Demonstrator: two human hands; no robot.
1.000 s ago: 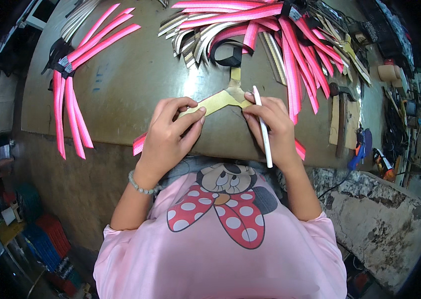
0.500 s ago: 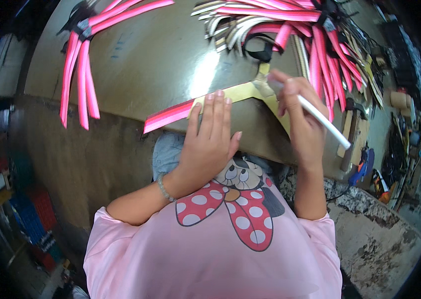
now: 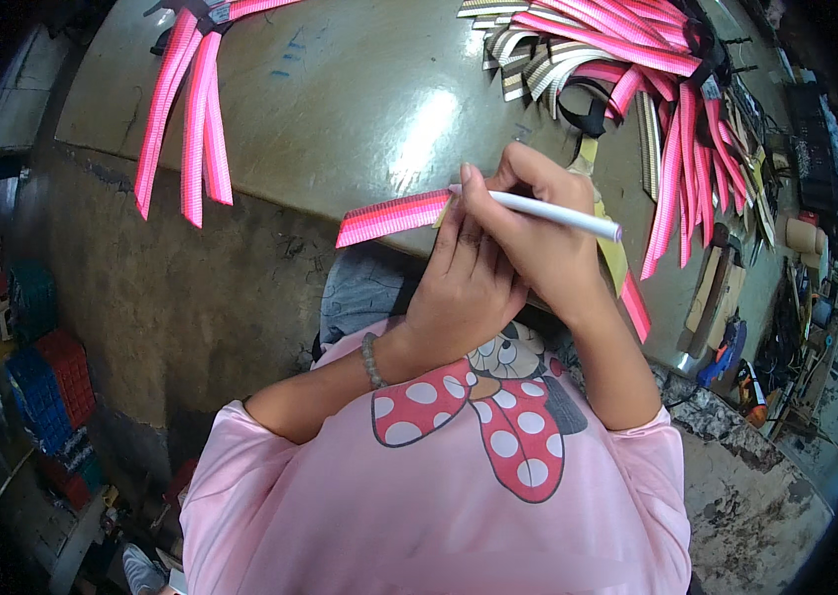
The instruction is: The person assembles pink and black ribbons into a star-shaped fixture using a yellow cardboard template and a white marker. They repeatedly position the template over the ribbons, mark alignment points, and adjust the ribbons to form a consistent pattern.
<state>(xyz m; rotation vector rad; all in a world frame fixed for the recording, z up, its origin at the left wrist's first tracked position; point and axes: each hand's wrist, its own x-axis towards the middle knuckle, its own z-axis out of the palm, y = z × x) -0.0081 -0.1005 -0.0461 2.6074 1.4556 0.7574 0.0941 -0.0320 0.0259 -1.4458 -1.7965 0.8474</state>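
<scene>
In my right hand (image 3: 550, 238) is a white pen (image 3: 568, 215), pinched with its tip down at the upper edge of a pink striped strap (image 3: 389, 218). My left hand (image 3: 464, 293) lies with fingers stretched out over the strap and a yellow flat template (image 3: 614, 248), partly hidden beneath the right hand. The template branches near a black loop (image 3: 586, 117), and one arm runs down the right side over another pink strap end (image 3: 635, 305). The strap's left end sticks out past my left fingers along the table's front edge.
A heap of pink and brown-striped straps (image 3: 627, 40) covers the back right of the table (image 3: 340, 129). Another pink strap bundle (image 3: 196, 119) hangs over the edge at left. Wooden-handled tools (image 3: 712, 297) and a blue-handled tool (image 3: 723, 354) lie at right.
My right hand has brought the pen left and down, from the template's junction to the strap beside my left fingers. The view has shifted a little.
</scene>
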